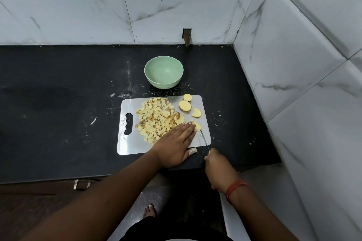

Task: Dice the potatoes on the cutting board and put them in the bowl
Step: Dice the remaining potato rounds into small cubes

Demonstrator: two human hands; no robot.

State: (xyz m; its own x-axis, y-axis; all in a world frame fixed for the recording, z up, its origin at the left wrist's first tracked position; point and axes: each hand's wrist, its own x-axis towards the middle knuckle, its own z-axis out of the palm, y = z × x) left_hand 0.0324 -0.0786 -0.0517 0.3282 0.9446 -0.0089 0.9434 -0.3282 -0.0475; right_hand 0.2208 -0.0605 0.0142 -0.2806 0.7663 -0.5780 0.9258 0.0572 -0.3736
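Observation:
A steel cutting board lies on the black counter. A heap of diced potato covers its left and middle. Three uncut slices lie at its far right. My left hand lies flat on the board with straight fingers, fingertips pressing on a small potato piece. My right hand grips the yellow handle of a thin knife, whose blade points at that piece. The green bowl stands empty behind the board.
The black counter ends at marble-tiled walls behind and on the right. White specks and crumbs lie around the board. A small potato scrap lies by the board's near edge. The counter's front edge runs just under my wrists.

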